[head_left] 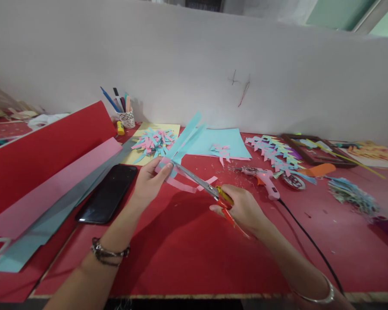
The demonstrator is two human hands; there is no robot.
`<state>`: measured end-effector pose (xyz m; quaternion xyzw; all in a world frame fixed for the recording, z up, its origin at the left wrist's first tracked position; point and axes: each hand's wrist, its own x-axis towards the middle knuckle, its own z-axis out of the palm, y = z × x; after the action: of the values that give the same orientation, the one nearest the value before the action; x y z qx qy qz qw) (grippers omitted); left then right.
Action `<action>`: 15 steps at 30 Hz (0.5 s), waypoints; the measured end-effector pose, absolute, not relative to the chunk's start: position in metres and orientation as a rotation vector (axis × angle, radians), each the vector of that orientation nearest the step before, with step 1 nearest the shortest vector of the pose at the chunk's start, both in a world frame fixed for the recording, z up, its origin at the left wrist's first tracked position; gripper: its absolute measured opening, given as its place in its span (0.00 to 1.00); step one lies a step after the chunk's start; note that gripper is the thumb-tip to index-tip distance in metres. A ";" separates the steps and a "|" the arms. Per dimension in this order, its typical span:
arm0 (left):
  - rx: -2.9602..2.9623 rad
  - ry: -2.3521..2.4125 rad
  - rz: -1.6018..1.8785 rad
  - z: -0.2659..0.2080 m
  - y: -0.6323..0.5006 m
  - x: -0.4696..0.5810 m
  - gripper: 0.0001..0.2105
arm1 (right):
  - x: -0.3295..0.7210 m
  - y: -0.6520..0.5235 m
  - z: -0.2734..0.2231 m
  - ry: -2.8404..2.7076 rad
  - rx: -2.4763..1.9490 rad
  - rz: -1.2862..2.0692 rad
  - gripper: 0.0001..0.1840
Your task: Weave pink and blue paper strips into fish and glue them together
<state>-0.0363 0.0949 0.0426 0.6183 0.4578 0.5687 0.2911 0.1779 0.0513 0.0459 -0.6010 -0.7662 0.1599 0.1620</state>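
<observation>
My left hand (151, 180) pinches a bundle of blue and pink paper strips (185, 137) between thumb and fingers, above the red table. Long blue ends fan up and away from it, while pink ends (180, 185) hang below. My right hand (242, 207) grips scissors (210, 189) with red and yellow handles. Their metal blades point up and left, the tips reaching the strips beside my left thumb. Whether the blades have paper between them is hard to tell. Beyond my hands, a heap of cut pink and blue pieces (155, 141) lies on yellow paper.
A black phone (107, 193) and a red sheet (51, 148) lie left. At the back stand a pen cup (126, 118) and blue paper (228, 140). A pink glue gun (261, 177) with a black cord, folded paper chains (274, 153) and a brown tray (317, 150) are right.
</observation>
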 end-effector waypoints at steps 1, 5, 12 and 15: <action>1.649 1.223 1.516 0.043 0.095 -0.036 0.07 | 0.178 0.052 0.046 -2.187 -1.712 0.457 0.25; 1.640 1.237 1.514 0.042 0.097 -0.037 0.08 | 0.179 0.052 0.044 -2.180 -1.700 0.471 0.26; 1.534 1.306 1.501 0.039 0.102 -0.037 0.10 | 0.184 0.058 0.037 -2.105 -1.603 0.509 0.24; 1.501 1.342 1.505 0.039 0.103 -0.037 0.09 | 0.186 0.060 0.035 -2.023 -1.583 0.445 0.24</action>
<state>-0.0375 0.1027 0.0389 0.5681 0.5077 0.5693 0.3089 0.1859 0.0604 0.0349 -0.5857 -0.7484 0.1647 0.2640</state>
